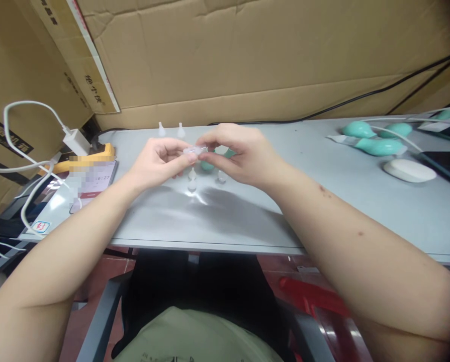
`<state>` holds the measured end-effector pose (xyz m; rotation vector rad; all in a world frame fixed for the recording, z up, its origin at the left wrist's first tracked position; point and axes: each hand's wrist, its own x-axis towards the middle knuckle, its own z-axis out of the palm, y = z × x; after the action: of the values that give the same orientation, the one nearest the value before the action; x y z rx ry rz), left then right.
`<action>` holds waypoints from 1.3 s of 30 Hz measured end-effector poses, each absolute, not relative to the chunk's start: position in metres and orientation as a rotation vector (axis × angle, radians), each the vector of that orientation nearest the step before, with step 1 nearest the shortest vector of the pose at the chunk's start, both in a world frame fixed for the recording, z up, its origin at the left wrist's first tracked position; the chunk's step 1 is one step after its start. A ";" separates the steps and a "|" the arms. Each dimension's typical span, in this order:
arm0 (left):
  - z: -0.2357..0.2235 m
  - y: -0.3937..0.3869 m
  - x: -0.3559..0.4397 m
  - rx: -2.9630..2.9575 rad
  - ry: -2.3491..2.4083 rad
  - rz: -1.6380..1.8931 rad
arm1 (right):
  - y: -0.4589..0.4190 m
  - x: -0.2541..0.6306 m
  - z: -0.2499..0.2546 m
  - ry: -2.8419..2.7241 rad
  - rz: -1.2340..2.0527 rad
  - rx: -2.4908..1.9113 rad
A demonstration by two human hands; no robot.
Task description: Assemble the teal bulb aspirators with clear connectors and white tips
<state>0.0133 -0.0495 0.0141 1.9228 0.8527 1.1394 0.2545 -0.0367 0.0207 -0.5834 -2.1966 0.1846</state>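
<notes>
Over the table, my left hand pinches a small clear plastic piece between thumb and fingers. The fingertips of my right hand close on the other end of it. Two translucent nozzle tips stand upright behind my left hand. Below the held piece, another translucent nozzle tip stands on the table, and a small clear piece sits under my right hand. A teal rubber bulb lies behind my right fingers, mostly hidden.
Several teal bulbs lie at the right, near a white rounded object and a dark-screened device. On the left are a phone, a yellow power strip, and a white charger with cables. Cardboard walls the back.
</notes>
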 end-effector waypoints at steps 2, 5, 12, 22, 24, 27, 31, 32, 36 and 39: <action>0.010 -0.047 0.012 1.916 0.891 1.165 | -0.030 0.262 0.022 -2.201 0.151 -0.640; 0.004 -0.041 0.009 1.928 0.989 1.204 | -0.017 0.271 0.019 -2.244 0.083 -0.711; 0.003 -0.036 0.005 2.023 0.993 1.175 | -0.005 0.267 0.011 -2.346 0.097 -0.791; 0.004 -0.033 0.003 2.056 1.023 1.137 | -0.006 0.266 0.006 -2.259 0.149 -0.803; 0.003 -0.032 0.001 2.049 1.037 1.142 | -0.010 0.265 0.009 -2.167 0.181 -0.753; 0.004 -0.032 0.000 2.009 1.031 1.134 | -0.018 0.259 0.011 -1.999 0.245 -0.688; 0.006 -0.040 0.006 1.900 0.933 1.014 | -0.024 0.241 0.004 -1.853 0.340 -0.541; 0.007 -0.042 0.008 1.868 0.889 0.969 | -0.024 0.236 0.001 -1.840 0.369 -0.508; 0.007 -0.047 0.015 1.769 0.799 0.886 | -0.029 0.227 -0.003 -1.828 0.462 -0.478; 0.009 -0.045 0.012 1.789 0.837 0.910 | -0.035 0.233 0.004 -1.869 0.374 -0.489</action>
<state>0.0118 -0.0446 0.0087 1.7891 0.8371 0.9104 0.2330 -0.0346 0.0042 -0.4893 -1.8692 0.3740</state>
